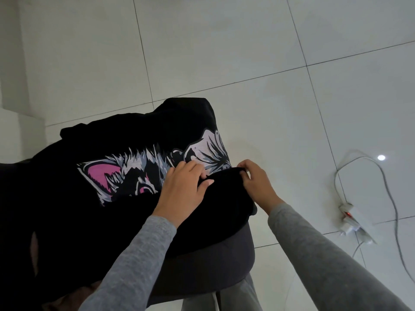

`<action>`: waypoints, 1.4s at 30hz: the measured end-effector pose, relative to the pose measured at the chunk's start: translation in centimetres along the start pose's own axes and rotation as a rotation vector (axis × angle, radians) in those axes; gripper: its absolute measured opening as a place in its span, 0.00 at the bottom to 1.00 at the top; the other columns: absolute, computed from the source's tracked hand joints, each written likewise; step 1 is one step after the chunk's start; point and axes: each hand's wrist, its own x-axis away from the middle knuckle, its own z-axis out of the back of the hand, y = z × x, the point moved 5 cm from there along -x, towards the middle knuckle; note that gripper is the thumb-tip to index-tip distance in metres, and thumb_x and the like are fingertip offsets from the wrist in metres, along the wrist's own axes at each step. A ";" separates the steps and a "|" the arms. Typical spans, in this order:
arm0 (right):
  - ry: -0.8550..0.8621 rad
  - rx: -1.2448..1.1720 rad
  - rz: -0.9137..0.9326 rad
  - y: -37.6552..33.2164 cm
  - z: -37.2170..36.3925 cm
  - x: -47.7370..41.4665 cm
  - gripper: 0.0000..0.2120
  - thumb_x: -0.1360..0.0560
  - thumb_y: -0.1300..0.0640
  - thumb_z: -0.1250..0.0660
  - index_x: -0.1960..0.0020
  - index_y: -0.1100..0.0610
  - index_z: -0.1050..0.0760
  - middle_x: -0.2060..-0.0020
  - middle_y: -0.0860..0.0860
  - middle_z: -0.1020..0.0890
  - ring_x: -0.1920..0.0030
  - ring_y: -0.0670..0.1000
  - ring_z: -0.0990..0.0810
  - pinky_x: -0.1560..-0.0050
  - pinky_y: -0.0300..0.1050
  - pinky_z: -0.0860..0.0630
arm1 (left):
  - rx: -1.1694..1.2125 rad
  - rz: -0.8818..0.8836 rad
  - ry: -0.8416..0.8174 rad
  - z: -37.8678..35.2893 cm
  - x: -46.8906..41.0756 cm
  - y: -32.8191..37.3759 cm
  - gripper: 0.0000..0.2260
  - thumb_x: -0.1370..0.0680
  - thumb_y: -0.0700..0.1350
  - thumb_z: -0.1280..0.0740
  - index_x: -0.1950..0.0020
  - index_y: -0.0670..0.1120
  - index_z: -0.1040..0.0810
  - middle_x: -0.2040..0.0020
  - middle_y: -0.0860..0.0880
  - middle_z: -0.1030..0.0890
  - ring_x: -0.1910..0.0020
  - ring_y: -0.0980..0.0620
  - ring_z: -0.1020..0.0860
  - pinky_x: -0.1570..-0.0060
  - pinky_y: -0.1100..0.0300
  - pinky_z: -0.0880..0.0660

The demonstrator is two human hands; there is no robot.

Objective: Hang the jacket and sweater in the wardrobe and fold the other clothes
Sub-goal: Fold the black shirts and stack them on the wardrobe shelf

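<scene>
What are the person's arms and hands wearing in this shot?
Both arms wear long, mottled light-grey knit sleeves, the left sleeve and right sleeve, ending snugly at the wrists. The left hand and right hand are bare: no gloves, rings or watch visible.

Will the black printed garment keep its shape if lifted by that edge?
Probably not: the black printed garment drapes over the grey seat, so should sag. Likely light: left hand and right hand pinch its edge by fingertips.
</scene>
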 end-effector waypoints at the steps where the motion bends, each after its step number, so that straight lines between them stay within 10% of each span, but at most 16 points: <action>1: 0.031 0.037 0.020 -0.2 0.2 -0.2 0.08 0.23 0.65 0.42 0.51 0.57 0.26 0.54 0.50 0.22 0.50 0.53 0.25 0.46 0.47 0.30 | -0.002 -0.007 0.004 0.0 0.0 0.1 0.08 0.27 0.48 0.30 0.59 0.48 0.27 0.61 0.58 0.31 0.62 0.54 0.31 0.57 0.60 0.36; 8: 0.096 0.260 0.007 -1.4 1.3 -0.7 0.10 0.20 0.59 0.47 0.54 0.57 0.28 0.59 0.50 0.22 0.52 0.54 0.28 0.48 0.46 0.41 | -0.016 0.007 -0.056 0.0 -1.0 0.0 0.05 0.21 0.45 0.38 0.56 0.48 0.29 0.62 0.54 0.26 0.63 0.54 0.30 0.56 0.56 0.29; 13: 0.053 0.265 -0.082 -1.3 0.7 -0.7 0.10 0.20 0.55 0.44 0.44 0.55 0.26 0.44 0.51 0.25 0.41 0.53 0.28 0.40 0.50 0.37 | 0.003 -0.003 0.016 0.4 -0.4 0.0 0.05 0.21 0.47 0.39 0.52 0.48 0.26 0.58 0.55 0.25 0.59 0.55 0.28 0.53 0.59 0.30; 22: 0.087 -0.001 0.416 -13.5 -0.2 -0.8 0.18 0.20 0.57 0.42 0.31 0.56 0.32 0.36 0.47 0.30 0.35 0.44 0.33 0.33 0.36 0.38 | 0.016 0.255 0.344 6.6 -0.2 -7.0 0.13 0.21 0.47 0.40 0.39 0.43 0.25 0.40 0.47 0.25 0.38 0.48 0.28 0.40 0.52 0.30; 33: -0.232 0.517 0.257 -22.1 -5.8 -8.7 0.23 0.20 0.58 0.48 0.25 0.56 0.40 0.28 0.52 0.35 0.26 0.50 0.43 0.26 0.49 0.55 | 0.130 0.246 -0.308 6.3 -9.3 -13.1 0.21 0.17 0.48 0.51 0.24 0.47 0.43 0.24 0.51 0.40 0.24 0.54 0.48 0.26 0.51 0.55; 38: -0.186 0.531 0.238 -24.2 -5.9 -10.5 0.16 0.25 0.61 0.42 0.38 0.59 0.27 0.45 0.55 0.24 0.42 0.56 0.28 0.38 0.47 0.35 | 0.293 0.315 -0.468 6.4 -12.1 -14.0 0.22 0.21 0.45 0.46 0.27 0.50 0.38 0.31 0.50 0.29 0.30 0.51 0.35 0.27 0.43 0.60; 42: -0.126 0.626 0.301 -24.7 -4.8 -11.1 0.08 0.25 0.60 0.40 0.47 0.57 0.25 0.55 0.49 0.26 0.51 0.53 0.26 0.49 0.45 0.39 | 0.343 0.231 -0.349 7.6 -13.1 -14.3 0.15 0.27 0.44 0.37 0.40 0.51 0.28 0.47 0.53 0.23 0.43 0.52 0.27 0.29 0.47 0.52</action>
